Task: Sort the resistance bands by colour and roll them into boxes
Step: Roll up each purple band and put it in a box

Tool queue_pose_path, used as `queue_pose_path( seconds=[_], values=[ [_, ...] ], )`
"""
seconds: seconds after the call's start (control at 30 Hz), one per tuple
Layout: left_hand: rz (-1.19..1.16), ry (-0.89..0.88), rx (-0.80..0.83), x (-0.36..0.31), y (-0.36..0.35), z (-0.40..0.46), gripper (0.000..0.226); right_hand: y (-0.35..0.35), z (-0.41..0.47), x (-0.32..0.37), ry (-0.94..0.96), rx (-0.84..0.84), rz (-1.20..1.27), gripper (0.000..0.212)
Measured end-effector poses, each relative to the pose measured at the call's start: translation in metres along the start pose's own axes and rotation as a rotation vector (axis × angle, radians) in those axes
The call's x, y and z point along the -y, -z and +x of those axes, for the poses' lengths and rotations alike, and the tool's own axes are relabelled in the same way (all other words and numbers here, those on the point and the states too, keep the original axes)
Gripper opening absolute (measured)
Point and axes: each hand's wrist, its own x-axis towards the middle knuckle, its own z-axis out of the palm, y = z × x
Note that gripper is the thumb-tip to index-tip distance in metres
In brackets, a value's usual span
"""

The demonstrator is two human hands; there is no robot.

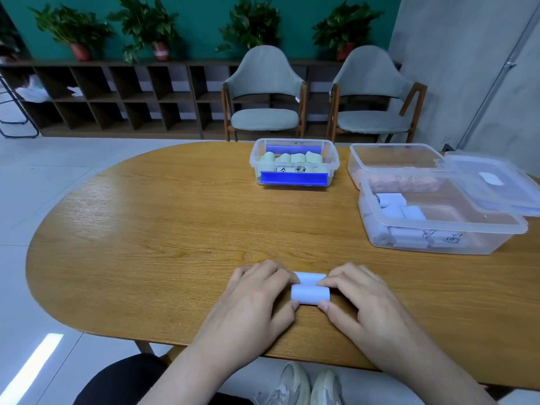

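I see a pale blue band [310, 294], smooth and rolled into a cylinder, lying on the near wooden tabletop [163, 229] with its long axis running left-right. My left hand [257, 299] and right hand [359, 299] pinch its ends. Clear plastic boxes [438, 244] sit far right.

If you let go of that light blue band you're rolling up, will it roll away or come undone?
Probably it would loosen. The blue band is thin and floppy, and only the left hand and right hand pinching its ends keep it wound. As a round tube on a smooth table, it might roll a little. It looks light, so it is easy to lift.
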Motion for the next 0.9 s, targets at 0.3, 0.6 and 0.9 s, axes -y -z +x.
queue_pose_path(
  seconds=[0.3,0.6,0.9],
  values=[
    [-0.033,0.022,0.012,0.002,-0.002,0.003,0.024,0.000,0.003,0.001,-0.039,-0.056,0.068,0.013],
    [-0.077,0.070,0.015,0.004,0.000,0.017,0.032,-0.001,0.018,0.006,-0.074,-0.110,0.073,0.003],
    [0.064,0.080,-0.005,0.000,-0.005,0.021,0.035,-0.013,0.021,0.004,-0.079,-0.136,-0.036,0.040]
  ],
)
